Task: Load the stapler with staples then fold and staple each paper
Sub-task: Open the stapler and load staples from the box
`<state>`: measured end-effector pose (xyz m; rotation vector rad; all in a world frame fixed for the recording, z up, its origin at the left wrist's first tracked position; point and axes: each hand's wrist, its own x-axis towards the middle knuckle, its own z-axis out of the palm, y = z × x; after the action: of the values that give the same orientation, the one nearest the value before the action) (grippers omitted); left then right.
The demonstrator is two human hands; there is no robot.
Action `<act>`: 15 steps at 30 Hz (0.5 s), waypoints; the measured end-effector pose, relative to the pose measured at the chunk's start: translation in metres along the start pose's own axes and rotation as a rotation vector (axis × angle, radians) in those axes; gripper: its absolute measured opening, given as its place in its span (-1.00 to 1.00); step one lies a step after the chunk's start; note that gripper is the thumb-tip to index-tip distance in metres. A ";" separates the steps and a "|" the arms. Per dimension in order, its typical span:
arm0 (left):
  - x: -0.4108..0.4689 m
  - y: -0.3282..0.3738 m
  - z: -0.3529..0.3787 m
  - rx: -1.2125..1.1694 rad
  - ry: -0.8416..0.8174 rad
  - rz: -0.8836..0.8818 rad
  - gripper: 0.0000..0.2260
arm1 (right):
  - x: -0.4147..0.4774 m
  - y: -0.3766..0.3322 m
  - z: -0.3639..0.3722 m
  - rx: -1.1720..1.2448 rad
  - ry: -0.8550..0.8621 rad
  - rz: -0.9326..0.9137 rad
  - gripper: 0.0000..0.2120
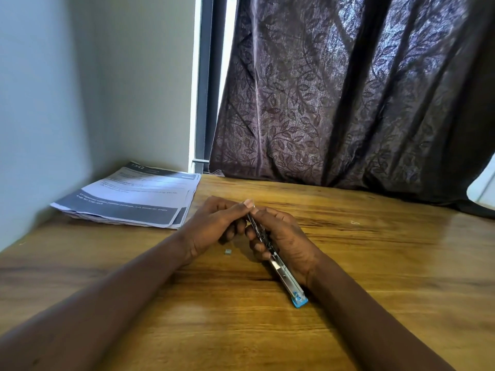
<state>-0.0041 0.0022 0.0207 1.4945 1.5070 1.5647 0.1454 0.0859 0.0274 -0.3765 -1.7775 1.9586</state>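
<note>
Loading looks unfinished: the stapler [284, 275] slants across centre frame, blue end down on the bench [388, 277], its metal channel exposed. Your right grip [284, 236] wraps its middle. Your left grip [214, 226] pinches its far tip; whether staples sit under that thumb is hidden. A small staple piece [228, 251] lies between your hands. The papers [128, 199], at left, lie flat, so all folding and stapling remains.
</note>
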 end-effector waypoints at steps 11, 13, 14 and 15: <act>0.001 0.005 0.009 0.017 0.137 0.063 -0.53 | 0.001 -0.002 0.007 0.110 -0.021 0.019 -0.70; 0.002 0.004 0.007 0.031 0.171 0.064 -0.51 | 0.001 -0.002 0.007 0.127 -0.036 0.022 -0.64; 0.002 0.004 0.007 0.040 0.186 0.062 -0.51 | 0.000 -0.003 0.008 0.142 -0.045 0.026 -0.62; 0.003 0.003 0.006 0.040 0.197 0.056 -0.51 | 0.000 -0.003 0.008 0.166 -0.058 0.029 -0.60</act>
<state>0.0018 0.0065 0.0232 1.4514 1.6249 1.7683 0.1419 0.0792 0.0312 -0.2937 -1.6375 2.1389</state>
